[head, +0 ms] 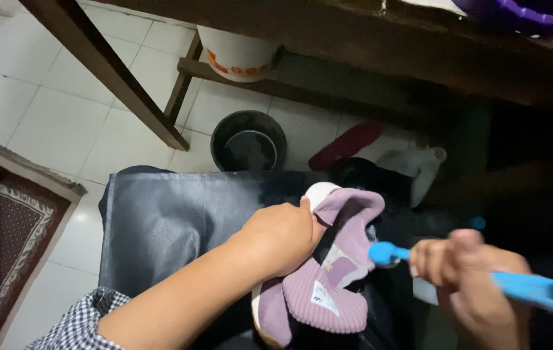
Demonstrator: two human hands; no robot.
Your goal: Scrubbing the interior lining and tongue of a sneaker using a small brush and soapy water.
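Both hands are busy: the left hand (pixel 281 234) is closed around a small purple knitted shoe (pixel 328 272) with a white sole edge and ribbed cuff, held above a dark sheet (pixel 172 214) over the lap. Just beside it, the right hand (pixel 468 275) grips a blue brush (pixel 516 285), its blurred head touching the shoe's side; a dark bucket (pixel 248 140) stands on the white tiled floor (pixel 56 110) beyond.

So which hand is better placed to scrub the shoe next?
Probably the right hand: it holds the blue brush, its head beside the purple shoe. The left hand is gripping the shoe.
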